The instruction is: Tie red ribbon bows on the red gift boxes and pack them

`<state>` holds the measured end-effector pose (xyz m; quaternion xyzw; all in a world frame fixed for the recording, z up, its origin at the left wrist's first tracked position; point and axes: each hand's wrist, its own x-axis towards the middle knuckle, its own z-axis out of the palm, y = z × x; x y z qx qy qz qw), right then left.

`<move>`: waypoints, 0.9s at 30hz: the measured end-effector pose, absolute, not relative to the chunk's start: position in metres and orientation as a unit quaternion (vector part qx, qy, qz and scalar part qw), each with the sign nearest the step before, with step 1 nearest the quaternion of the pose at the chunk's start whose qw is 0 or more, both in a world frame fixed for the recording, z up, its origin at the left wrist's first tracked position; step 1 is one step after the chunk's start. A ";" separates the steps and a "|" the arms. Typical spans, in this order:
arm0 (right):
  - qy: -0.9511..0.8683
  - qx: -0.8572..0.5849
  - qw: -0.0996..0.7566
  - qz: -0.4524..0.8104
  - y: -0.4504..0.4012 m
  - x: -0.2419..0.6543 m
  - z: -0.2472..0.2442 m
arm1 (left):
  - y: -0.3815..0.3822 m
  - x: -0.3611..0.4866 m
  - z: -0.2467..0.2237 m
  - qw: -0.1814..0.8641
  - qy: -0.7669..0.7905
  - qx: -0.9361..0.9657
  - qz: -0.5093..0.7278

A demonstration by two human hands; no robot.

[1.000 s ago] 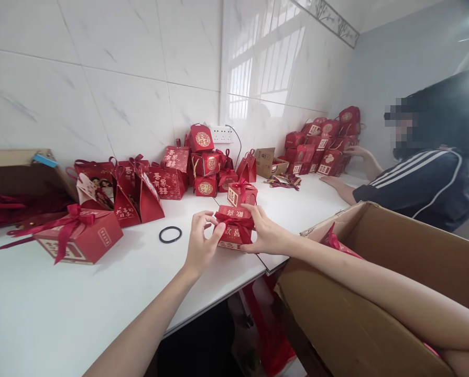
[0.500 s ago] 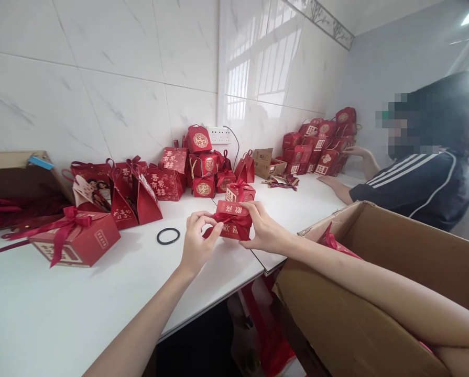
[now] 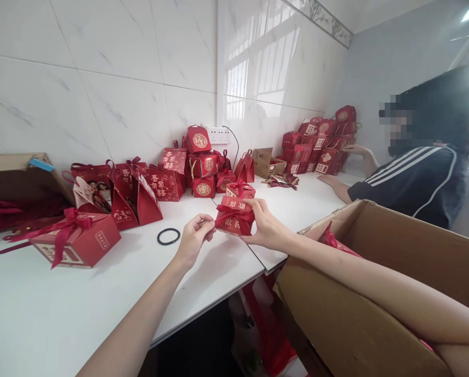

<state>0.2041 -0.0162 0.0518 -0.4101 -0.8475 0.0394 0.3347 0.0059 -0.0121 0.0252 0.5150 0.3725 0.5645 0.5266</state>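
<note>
A small red gift box (image 3: 238, 226) with printed characters and a dark red ribbon (image 3: 231, 212) across its front is held up over the white table. My right hand (image 3: 266, 225) wraps its fingers and thumb round the box's right side. At the left, my left hand (image 3: 198, 233) is closed, pinching the ribbon's end between thumb and finger. Just behind stands another ribboned red box (image 3: 240, 188). A black ring (image 3: 168, 236) lies on the table to the left of my left hand.
A larger ribboned box (image 3: 80, 238) and triangular red bags (image 3: 134, 196) stand at left. Stacked red boxes (image 3: 203, 166) line the wall. An open cardboard carton (image 3: 336, 314) lies under my right forearm. A co-worker (image 3: 418, 173) sits at right near more stacked boxes (image 3: 316, 141).
My left hand has moved from the front of the box to its left side, drawing the ribbon end out. More of the box's front and the ribbon shows now.
</note>
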 end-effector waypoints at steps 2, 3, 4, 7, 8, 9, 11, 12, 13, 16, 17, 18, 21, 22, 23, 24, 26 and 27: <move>-0.840 -0.420 0.343 0.038 -0.015 0.205 0.050 | -0.012 0.005 0.025 0.539 0.385 0.514 0.546; -0.835 -0.426 0.347 0.035 -0.014 0.205 0.050 | -0.012 0.005 0.025 0.543 0.393 0.515 0.534; -0.829 -0.432 0.353 0.030 -0.013 0.205 0.049 | -0.011 0.005 0.025 0.545 0.404 0.517 0.522; -0.817 -0.437 0.377 0.014 -0.011 0.206 0.050 | -0.009 0.003 0.021 0.532 0.458 0.523 0.483; -0.815 -0.434 0.383 0.012 -0.011 0.207 0.050 | -0.007 0.002 0.019 0.521 0.481 0.529 0.467; -0.815 -0.431 0.388 0.009 -0.012 0.207 0.051 | -0.005 0.000 0.017 0.504 0.504 0.535 0.453; -0.819 -0.420 0.391 0.004 -0.013 0.207 0.053 | -0.001 -0.003 0.013 0.457 0.543 0.543 0.449; -0.824 -0.412 0.388 0.003 -0.013 0.207 0.053 | 0.001 -0.004 0.012 0.428 0.553 0.541 0.468; -0.833 -0.401 0.381 0.003 -0.015 0.207 0.054 | 0.002 -0.005 0.011 0.397 0.554 0.532 0.502; -0.871 -0.354 0.339 0.022 -0.018 0.206 0.054 | 0.003 -0.007 0.015 0.325 0.497 0.494 0.635; -0.885 -0.337 0.320 0.031 -0.019 0.205 0.054 | 0.002 -0.007 0.017 0.312 0.470 0.483 0.669; -0.896 -0.321 0.304 0.036 -0.020 0.205 0.053 | 0.001 -0.007 0.020 0.306 0.445 0.477 0.693; -0.912 -0.300 0.278 0.033 -0.022 0.205 0.053 | -0.004 -0.006 0.025 0.298 0.396 0.495 0.713; -0.912 -0.302 0.277 0.028 -0.022 0.205 0.053 | -0.007 -0.005 0.026 0.286 0.388 0.522 0.703; -0.910 -0.306 0.278 0.024 -0.022 0.206 0.053 | -0.010 -0.004 0.026 0.264 0.382 0.559 0.687; -0.908 -0.311 0.280 0.022 -0.022 0.206 0.053 | -0.012 -0.004 0.027 0.232 0.376 0.604 0.663; -0.907 -0.313 0.281 0.020 -0.021 0.206 0.053 | -0.018 -0.002 0.026 0.155 0.362 0.694 0.603; -0.908 -0.312 0.280 0.020 -0.021 0.206 0.053 | -0.019 -0.001 0.025 0.120 0.352 0.730 0.573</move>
